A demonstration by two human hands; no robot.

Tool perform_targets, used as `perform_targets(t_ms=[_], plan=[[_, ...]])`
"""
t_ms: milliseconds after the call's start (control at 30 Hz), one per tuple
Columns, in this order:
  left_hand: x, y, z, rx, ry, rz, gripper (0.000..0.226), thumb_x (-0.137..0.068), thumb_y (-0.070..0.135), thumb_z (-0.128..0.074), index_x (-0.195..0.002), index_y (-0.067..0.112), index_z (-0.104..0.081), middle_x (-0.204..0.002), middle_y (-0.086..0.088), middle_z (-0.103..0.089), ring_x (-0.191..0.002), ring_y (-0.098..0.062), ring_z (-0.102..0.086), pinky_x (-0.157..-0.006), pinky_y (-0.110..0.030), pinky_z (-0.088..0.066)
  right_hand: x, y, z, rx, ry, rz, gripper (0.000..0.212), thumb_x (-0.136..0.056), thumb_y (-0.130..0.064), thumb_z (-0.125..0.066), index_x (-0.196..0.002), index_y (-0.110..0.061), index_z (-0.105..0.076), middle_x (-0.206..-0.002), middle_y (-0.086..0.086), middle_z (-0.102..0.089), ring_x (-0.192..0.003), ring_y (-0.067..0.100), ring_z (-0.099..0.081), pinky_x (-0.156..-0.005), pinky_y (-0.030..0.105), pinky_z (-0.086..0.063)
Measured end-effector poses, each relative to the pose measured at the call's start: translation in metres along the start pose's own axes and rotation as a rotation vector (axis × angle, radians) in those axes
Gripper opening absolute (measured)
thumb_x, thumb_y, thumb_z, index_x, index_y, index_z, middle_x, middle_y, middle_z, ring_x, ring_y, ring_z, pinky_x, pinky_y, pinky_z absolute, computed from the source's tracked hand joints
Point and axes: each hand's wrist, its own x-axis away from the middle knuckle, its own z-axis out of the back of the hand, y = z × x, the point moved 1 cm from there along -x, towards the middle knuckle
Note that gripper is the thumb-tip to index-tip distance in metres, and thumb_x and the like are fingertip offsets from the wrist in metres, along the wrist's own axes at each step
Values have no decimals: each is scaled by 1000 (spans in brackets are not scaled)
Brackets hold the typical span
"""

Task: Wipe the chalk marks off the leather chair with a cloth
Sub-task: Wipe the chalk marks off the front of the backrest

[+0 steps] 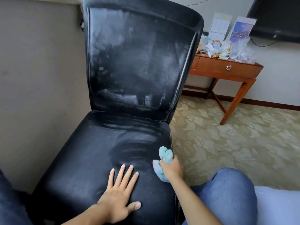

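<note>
A black leather chair (pixel 90 151) fills the middle of the view, facing me. White chalk smears (pixel 112 34) cover much of its backrest, and fainter streaks cross the rear and middle of the seat. My left hand (pixel 119 194) lies flat on the front of the seat, fingers straight and spread. At the seat's right edge my right hand (pixel 172 169) grips a bunched light-blue cloth (pixel 164 155), which touches the leather there.
A beige wall stands close on the left. A wooden side table (pixel 227 69) with a drawer holds papers and plastic bags behind the chair on the right. Patterned carpet (pixel 227 143) spreads to the right. My knee in blue jeans (pixel 227 189) is at the lower right.
</note>
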Motion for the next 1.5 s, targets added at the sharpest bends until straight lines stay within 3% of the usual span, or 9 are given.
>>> perform_targets(t_ms=[467, 633, 733, 900, 1033, 1133, 1233, 1367, 1500], plan=[[-35, -43, 6, -11, -11, -91, 101, -91, 86, -37, -164, 16, -31, -169, -12, -31, -155, -36, -21, -114, -61, -17, -1, -19, -18, -101, 45, -8, 33, -85, -47, -66, -107, -29, -49, -99, -4, -66, -93, 22, -63, -87, 39, -51], [-48, -84, 21, 79, -27, -146, 98, -90, 78, -45, -167, 33, -4, -175, 7, 1, -158, -14, 17, -123, -47, 12, 10, -28, -43, 54, 158, -21, 39, -87, -54, -57, -109, -24, -49, -111, 3, -64, -102, 30, -63, -85, 41, -51], [-50, -116, 26, 53, -78, -115, 96, -86, 65, -52, -167, 34, -10, -173, 8, -21, -159, -14, 1, -124, -40, 7, 33, -34, -61, 135, 92, -80, 42, -93, -56, -46, -118, -23, -42, -124, 5, -56, -113, 31, -58, -91, 43, -48], [-58, -116, 40, 125, -215, 113, 99, -78, 76, 7, -164, 27, 16, -171, 9, 24, -155, -16, 31, -122, -51, 26, 68, -39, -66, 220, -143, -152, 56, -91, -62, -47, -137, -34, -37, -126, 8, -42, -92, 27, -51, -81, 34, -40], [-70, -69, 47, 117, -239, 314, 109, -80, 87, 5, -165, 19, 13, -171, -18, 22, -156, -45, 23, -123, -66, 12, 84, -33, -46, 113, -305, 40, 36, -82, -46, -65, -113, -35, -52, -115, -3, -63, -98, 19, -61, -91, 35, -53], [-79, -45, 48, 126, -251, 314, 102, -89, 88, -6, -164, 24, 18, -170, -13, 28, -152, -50, 27, -118, -72, 13, 90, -33, 3, 187, -87, 264, 30, -85, -34, -62, -113, -36, -49, -106, -9, -60, -97, 21, -62, -84, 41, -53], [-78, -27, 43, 85, -201, 222, 111, -82, 95, -7, -164, 25, 17, -171, -4, 27, -153, -49, 27, -113, -77, 16, 94, -51, 71, 302, 372, 632, 45, -86, -29, -66, -126, -42, -49, -109, -8, -50, -90, 23, -58, -67, 39, -53], [-68, -7, 34, 54, -148, 99, 124, -72, 103, -25, -165, 20, -24, -173, -14, -16, -154, -59, -6, -111, -84, 2, 84, -91, 135, 492, 1063, 994, 32, -97, -9, -54, -113, -31, -70, -88, 0, -54, -60, 24, -56, -40, 31, -43], [-65, -23, 23, 25, -128, 57, 117, -71, 96, -41, -155, 14, -49, -162, -19, -42, -145, -62, -30, -104, -87, -20, 74, -75, 101, 729, 1129, 1036, 31, -94, -6, -54, -99, -28, -75, -70, -3, -49, -45, 17, -48, -37, 28, -30]])
